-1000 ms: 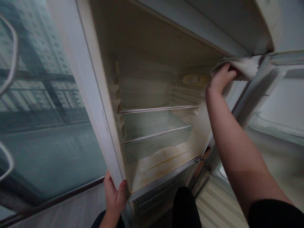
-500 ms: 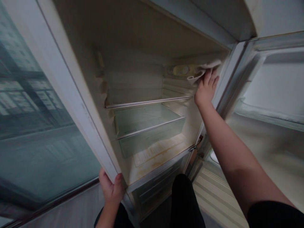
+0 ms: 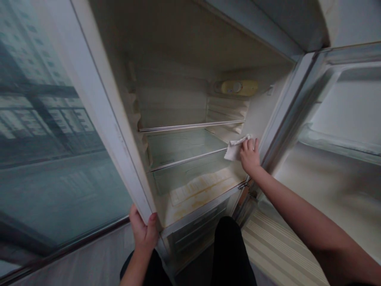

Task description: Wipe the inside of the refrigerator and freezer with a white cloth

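The fridge [image 3: 119,137] stands open in front of me, with glass shelves [image 3: 190,161] inside. My right hand [image 3: 250,155] presses a white cloth [image 3: 233,151] to the inner right wall, beside the front right end of the lower shelf. Its fingers lie over the cloth. My left hand [image 3: 145,230] grips the lower left edge of the fridge body, thumb in front and fingers round the outer side. Yellowish stains [image 3: 196,202] mark the compartment floor. A yellow control housing [image 3: 239,87] with a round dial sits high on the right inner wall.
The open fridge door [image 3: 342,145] with its shelves fills the right side. A closed lower compartment [image 3: 199,230] lies beneath, close to my knees [image 3: 230,246]. On the left is a glass window [image 3: 59,178] with a railing and buildings behind it.
My right hand has moved down the inner right wall with the cloth, from beside the yellow housing to the lower shelf's level. My left hand keeps its hold on the edge. The view has shifted slightly.
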A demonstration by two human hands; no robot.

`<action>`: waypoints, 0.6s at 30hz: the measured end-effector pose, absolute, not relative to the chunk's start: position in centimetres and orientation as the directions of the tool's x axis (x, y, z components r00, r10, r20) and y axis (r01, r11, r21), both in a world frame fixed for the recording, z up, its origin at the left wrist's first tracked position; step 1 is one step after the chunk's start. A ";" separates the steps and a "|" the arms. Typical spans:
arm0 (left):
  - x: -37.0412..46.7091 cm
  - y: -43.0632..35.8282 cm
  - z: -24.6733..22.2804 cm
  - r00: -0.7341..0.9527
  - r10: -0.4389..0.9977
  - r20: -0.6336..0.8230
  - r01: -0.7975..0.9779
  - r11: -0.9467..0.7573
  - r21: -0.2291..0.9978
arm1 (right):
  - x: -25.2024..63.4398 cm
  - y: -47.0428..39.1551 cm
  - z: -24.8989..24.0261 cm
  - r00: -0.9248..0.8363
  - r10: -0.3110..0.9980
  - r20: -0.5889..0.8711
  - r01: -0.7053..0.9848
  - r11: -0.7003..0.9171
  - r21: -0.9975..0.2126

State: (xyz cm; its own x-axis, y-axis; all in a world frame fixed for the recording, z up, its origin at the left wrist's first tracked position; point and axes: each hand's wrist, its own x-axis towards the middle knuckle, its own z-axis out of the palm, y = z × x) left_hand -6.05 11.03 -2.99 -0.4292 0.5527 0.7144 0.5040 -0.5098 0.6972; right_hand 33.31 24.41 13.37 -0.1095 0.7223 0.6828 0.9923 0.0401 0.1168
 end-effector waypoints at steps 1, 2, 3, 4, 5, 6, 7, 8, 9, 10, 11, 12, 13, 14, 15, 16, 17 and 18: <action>-6.1 11.0 -3.1 -0.421 0.545 0.725 0.520 -0.510 0.685 | 33.6 24.4 14.0 -0.110 0.695 0.711 0.991 0.026 0.128; -6.1 11.1 -3.2 -0.416 0.541 0.731 0.529 -0.510 0.679 | 33.9 24.5 14.7 -0.101 0.658 0.747 0.991 0.004 0.130; -6.1 11.1 -3.4 -0.418 0.545 0.727 0.524 -0.509 0.683 | 34.1 24.7 15.6 -0.082 0.616 0.783 0.992 -0.022 0.121; -6.1 11.1 -3.5 -0.426 0.550 0.718 0.514 -0.506 0.692 | 34.3 24.9 16.4 -0.061 0.582 0.811 0.993 -0.045 0.107; -6.2 11.2 -3.6 -0.437 0.550 0.711 0.506 -0.504 0.701 | 34.5 25.3 16.9 -0.042 0.561 0.827 0.994 -0.062 0.093; -6.2 11.2 -3.7 -0.447 0.549 0.706 0.499 -0.502 0.706 | 34.5 25.8 17.2 -0.031 0.558 0.829 0.994 -0.070 0.084; -6.2 11.3 -3.8 -0.452 0.549 0.703 0.495 -0.502 0.710 | 34.5 26.3 17.1 -0.026 0.571 0.821 0.994 -0.073 0.082; -6.2 11.3 -3.8 -0.453 0.546 0.705 0.495 -0.503 0.708 | 34.4 26.9 16.6 -0.026 0.597 0.802 0.994 -0.071 0.086; -6.2 11.3 -3.7 -0.449 0.541 0.711 0.501 -0.506 0.702 | 34.3 27.4 15.7 -0.028 0.631 0.775 0.993 -0.071 0.094; -6.2 11.2 -3.7 -0.444 0.533 0.720 0.511 -0.510 0.692 | 34.1 27.9 14.6 -0.030 0.668 0.743 0.992 -0.074 0.106; -6.2 11.2 -3.6 -0.435 0.526 0.731 0.522 -0.514 0.681 | 33.8 28.3 13.4 -0.032 0.706 0.707 0.989 -0.078 0.122; -6.2 11.1 -3.5 -0.423 0.523 0.740 0.532 -0.518 0.670 | 33.6 28.6 12.1 -0.036 0.745 0.666 0.986 -0.080 0.143; -6.2 11.1 -3.4 -0.411 0.518 0.750 0.538 -0.526 0.658 | 33.2 28.8 10.9 -0.038 0.779 0.626 0.983 -0.084 0.164; -6.2 11.0 -3.3 -0.398 0.514 0.760 0.543 -0.535 0.647 | 32.9 28.9 9.9 -0.039 0.806 0.591 0.979 -0.088 0.185; -6.2 11.0 -3.3 -0.385 0.514 0.766 0.548 -0.541 0.638 | 32.5 29.0 9.1 -0.038 0.825 0.565 0.975 -0.094 0.203; -6.1 10.9 -3.3 -0.376 0.514 0.771 0.554 -0.543 0.632 | 32.2 29.0 8.6 -0.037 0.835 0.548 0.970 -0.101 0.219; -6.1 10.9 -3.3 -0.371 0.513 0.774 0.560 -0.541 0.627 | 31.8 28.9 8.3 -0.033 0.840 0.541 0.966 -0.112 0.232; -6.1 10.9 -3.4 -0.372 0.511 0.775 0.565 -0.538 0.626 | 31.5 28.8 8.2 -0.029 0.844 0.536 0.962 -0.123 0.245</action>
